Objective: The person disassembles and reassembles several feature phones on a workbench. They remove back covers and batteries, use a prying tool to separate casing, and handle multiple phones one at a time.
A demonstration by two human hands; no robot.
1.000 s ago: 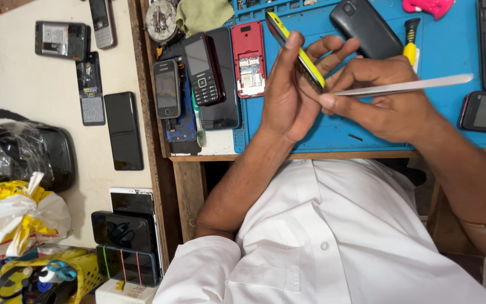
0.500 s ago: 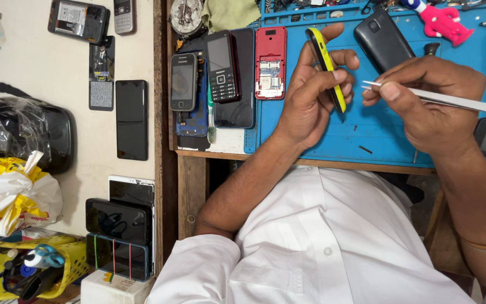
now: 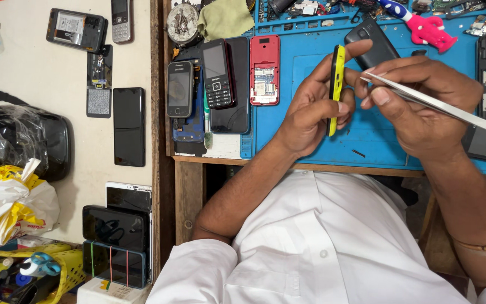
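— One yellow phone (image 3: 337, 90), item first: where is it?

— Clamped edge-on in the left hand (image 3: 309, 115), over the blue mat (image 3: 310, 149). Its long axis runs up and down in the head view, thin side towards the camera, thumb and fingertips pinching the lower half.

— And the other hand?

— Right hand (image 3: 423, 107), closed on white tweezers (image 3: 434, 102). The tip lies just right of the phone's upper edge, near it; touching or not, I cannot tell. The tweezers slant away down to the right.

— Surroundings?

— Entry: a black phone (image 3: 371, 44) behind the fingers, a red open phone shell (image 3: 265, 70) to the left, a dark keypad phone (image 3: 217, 73) beyond that, all on the table (image 3: 288, 163).
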